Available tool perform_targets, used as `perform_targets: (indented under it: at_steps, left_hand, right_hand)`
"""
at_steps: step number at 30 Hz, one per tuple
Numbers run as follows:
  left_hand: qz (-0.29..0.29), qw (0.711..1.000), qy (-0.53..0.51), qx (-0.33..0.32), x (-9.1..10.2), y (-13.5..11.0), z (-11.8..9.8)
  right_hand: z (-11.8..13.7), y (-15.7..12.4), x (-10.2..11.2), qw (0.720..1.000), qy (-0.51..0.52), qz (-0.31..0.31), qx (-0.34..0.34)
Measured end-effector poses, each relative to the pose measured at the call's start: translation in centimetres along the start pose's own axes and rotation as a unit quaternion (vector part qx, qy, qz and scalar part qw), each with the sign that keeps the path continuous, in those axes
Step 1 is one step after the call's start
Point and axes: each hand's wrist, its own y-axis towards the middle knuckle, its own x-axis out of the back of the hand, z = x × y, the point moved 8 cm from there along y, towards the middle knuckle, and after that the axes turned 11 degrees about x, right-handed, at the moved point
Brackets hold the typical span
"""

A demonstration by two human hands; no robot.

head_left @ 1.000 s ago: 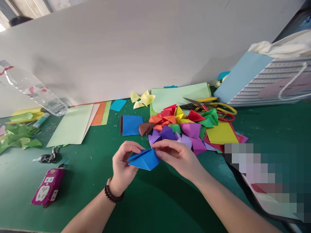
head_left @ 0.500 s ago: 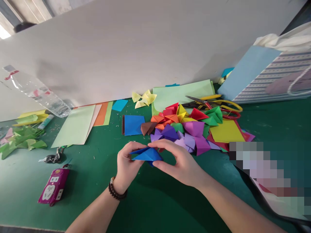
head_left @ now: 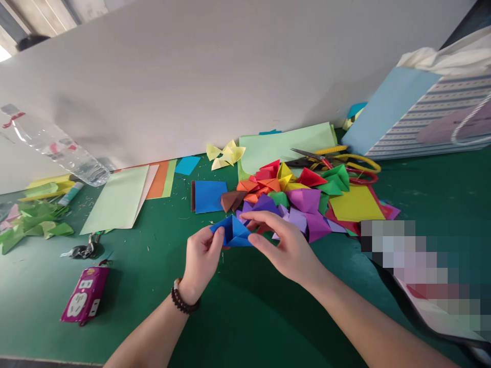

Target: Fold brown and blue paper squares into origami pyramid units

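A folded blue origami piece [head_left: 235, 232] is held up over the table, its inner pocket facing me. My left hand [head_left: 203, 255] pinches its left side, the thumb pressed on the front. At its right end, the thumb and fingers of my right hand [head_left: 286, 245] close around the corner. Just beyond lies a stack of blue paper squares [head_left: 210, 196] with a brown edge showing. Beside the stack sits a brown folded piece [head_left: 232, 200], and to its right a heap of folded pieces [head_left: 305, 200] in red, orange, yellow, green and purple.
Scissors [head_left: 360, 162] lie behind the heap, near a striped paper bag [head_left: 433, 112]. Paper sheets [head_left: 117, 199], a plastic bottle [head_left: 72, 153], keys [head_left: 86, 249] and a purple pouch [head_left: 85, 295] are on the left. A tablet-like object [head_left: 433, 317], partly blurred, rests at right. A white partition [head_left: 215, 76] stands behind.
The blue piece has been turned so its open pocket now faces me. My left thumb has moved onto its front, and my right hand has shifted slightly up along its right end.
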Motion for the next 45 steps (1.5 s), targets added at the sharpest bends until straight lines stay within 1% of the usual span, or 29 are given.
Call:
perform_targets:
  at_steps: [2, 4, 6, 7, 9, 11, 12, 14, 16, 18, 21, 25, 27, 29, 30, 32, 35, 39, 41, 43, 45]
  left_hand:
    - [-0.039, 0.994, 0.063, -0.081, 0.5, -0.4, -1.3]
    - [-0.066, 0.974, 0.107, -0.186, 0.6, -1.4, -2.9]
    - [-0.071, 0.949, 0.132, -0.278, 0.4, -2.6, -4.2]
    - [-0.070, 0.936, 0.142, -0.313, 0.3, -3.2, -4.6]
    - [-0.075, 0.916, 0.151, -0.364, 0.1, -4.2, -5.3]
    - [-0.089, 0.904, 0.136, -0.395, 0.4, -4.8, -5.9]
    - [-0.098, 0.902, 0.124, -0.403, 0.7, -4.9, -6.1]
    - [-0.123, 0.897, 0.105, -0.411, 1.3, -5.1, -6.4]
    - [-0.144, 0.891, 0.103, -0.418, 1.7, -5.1, -6.5]
    - [-0.145, 0.890, 0.100, -0.421, 1.9, -5.1, -6.5]
    - [-0.108, 0.901, 0.083, -0.412, 1.6, -4.7, -6.1]
    - [-0.041, 0.910, 0.050, -0.410, 1.1, -4.6, -6.1]
    - [-0.006, 0.929, -0.003, -0.371, 1.1, -4.1, -5.9]
    - [0.032, 0.950, -0.076, -0.301, 1.0, -3.2, -5.2]
    - [0.052, 0.956, -0.110, -0.267, 0.9, -2.8, -4.7]
    - [0.087, 0.958, -0.159, -0.220, 0.5, -2.2, -4.1]
    - [0.116, 0.952, -0.192, -0.208, 0.1, -1.9, -3.9]
    - [0.114, 0.949, -0.181, -0.234, 0.2, -1.9, -4.4]
    - [0.097, 0.950, -0.158, -0.250, 0.5, -2.0, -4.6]
    - [0.048, 0.956, -0.133, -0.257, 1.1, -2.1, -4.5]
    - [-0.025, 0.963, -0.113, -0.245, 2.0, -2.1, -4.0]
  right_hand:
    - [1.0, 0.0, -0.1, 0.997, -0.052, 0.002, 0.063]
    - [1.6, -0.1, -0.3, 0.989, -0.098, -0.001, 0.107]
    - [1.9, -0.2, -0.5, 0.984, -0.123, -0.005, 0.131]
    - [2.0, -0.3, -0.5, 0.981, -0.128, -0.009, 0.143]
    - [2.5, -0.4, -0.5, 0.976, -0.129, -0.024, 0.173]
    - [3.1, -0.5, -0.4, 0.970, -0.123, -0.033, 0.207]
    - [3.4, -0.6, -0.4, 0.967, -0.120, -0.028, 0.223]
    - [3.9, -0.6, -0.8, 0.962, -0.114, 0.007, 0.248]
    - [4.0, -0.6, -1.0, 0.961, -0.102, 0.047, 0.252]
    - [3.8, -0.5, -0.7, 0.970, -0.068, 0.049, 0.230]
    - [3.3, -0.3, 0.2, 0.982, -0.012, 0.020, 0.185]
    - [2.8, 0.0, 0.1, 0.985, 0.047, 0.034, 0.162]
    - [2.2, 0.1, -0.1, 0.985, 0.101, 0.046, 0.132]
    - [1.7, 0.2, -0.2, 0.983, 0.146, 0.054, 0.098]
    - [1.4, 0.2, -0.2, 0.982, 0.160, 0.054, 0.086]
    - [1.3, 0.3, -0.2, 0.981, 0.173, 0.052, 0.072]
    - [1.4, 0.4, -0.2, 0.979, 0.184, 0.051, 0.074]
    - [1.7, 0.5, -0.4, 0.975, 0.196, 0.058, 0.091]
    - [1.5, 0.5, -0.3, 0.977, 0.190, 0.053, 0.085]
    - [1.0, 0.4, -0.1, 0.981, 0.180, 0.032, 0.063]
    - [0.7, 0.2, 0.0, 0.985, 0.164, 0.016, 0.045]
